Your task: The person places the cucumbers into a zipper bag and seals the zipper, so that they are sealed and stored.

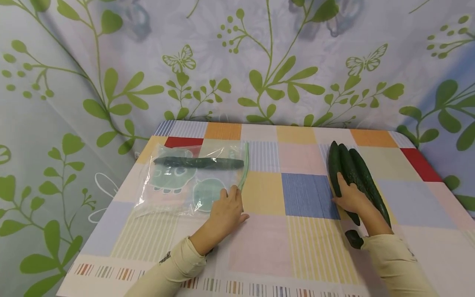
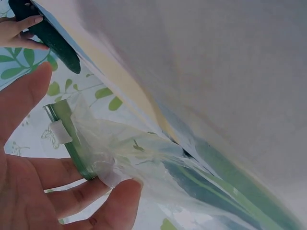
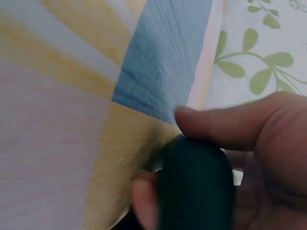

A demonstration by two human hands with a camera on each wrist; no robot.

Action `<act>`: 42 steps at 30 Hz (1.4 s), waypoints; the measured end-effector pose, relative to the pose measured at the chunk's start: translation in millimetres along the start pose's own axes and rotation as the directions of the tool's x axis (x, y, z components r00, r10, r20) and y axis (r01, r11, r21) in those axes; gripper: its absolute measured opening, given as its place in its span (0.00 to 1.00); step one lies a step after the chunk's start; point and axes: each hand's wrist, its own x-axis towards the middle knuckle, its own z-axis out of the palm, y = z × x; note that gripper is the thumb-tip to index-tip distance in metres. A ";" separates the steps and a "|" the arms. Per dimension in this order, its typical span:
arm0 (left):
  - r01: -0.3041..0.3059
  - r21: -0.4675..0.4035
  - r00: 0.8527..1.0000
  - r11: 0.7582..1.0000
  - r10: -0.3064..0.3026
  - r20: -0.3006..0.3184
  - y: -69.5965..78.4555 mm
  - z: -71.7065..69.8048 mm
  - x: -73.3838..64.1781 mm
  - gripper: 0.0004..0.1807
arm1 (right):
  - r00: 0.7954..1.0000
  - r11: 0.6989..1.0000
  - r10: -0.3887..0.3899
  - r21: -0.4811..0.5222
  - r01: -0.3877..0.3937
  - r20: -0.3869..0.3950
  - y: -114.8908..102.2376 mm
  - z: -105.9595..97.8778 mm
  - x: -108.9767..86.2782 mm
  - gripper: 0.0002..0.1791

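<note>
My left hand (image 1: 227, 210) touches the right edge of a clear plastic zip bag (image 1: 142, 198), near its green zip strip (image 2: 72, 136) and white slider (image 2: 60, 132). Its thumb stands apart from the bag. One dark green cucumber (image 1: 200, 162) lies lengthwise in or under the bag; which one is unclear. On the right, my right hand (image 1: 352, 199) grips the leftmost cucumber (image 1: 334, 159) of a group, its thumb on one side. Beside it lie a middle cucumber (image 1: 349, 161) and a right cucumber (image 1: 367, 175). A dark green end (image 1: 354, 239) shows by the wrist.
A patchwork-patterned cloth (image 1: 259, 247) covers the table. A curtain (image 1: 208, 62) printed with green leaves hangs behind the table and along its left side. The bag bears pale green cartoon prints.
</note>
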 end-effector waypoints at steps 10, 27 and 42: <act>0.007 -0.015 1.000 1.000 -0.006 0.008 -0.5 1.0 0.4 0.41 | 0.980 0.996 -0.086 0.016 0.090 -0.179 8.7 2.9 -1.2 0.37; -0.001 0.078 1.000 0.997 0.002 -0.004 -0.2 -3.7 0.3 0.43 | 0.936 0.951 -0.303 -0.001 0.308 -0.179 -6.5 11.6 -7.3 0.34; 0.012 0.147 0.999 0.989 -0.005 -0.044 1.5 -6.1 -2.4 0.41 | 0.776 0.807 -0.591 -0.139 0.574 -0.223 -30.9 6.7 -6.9 0.32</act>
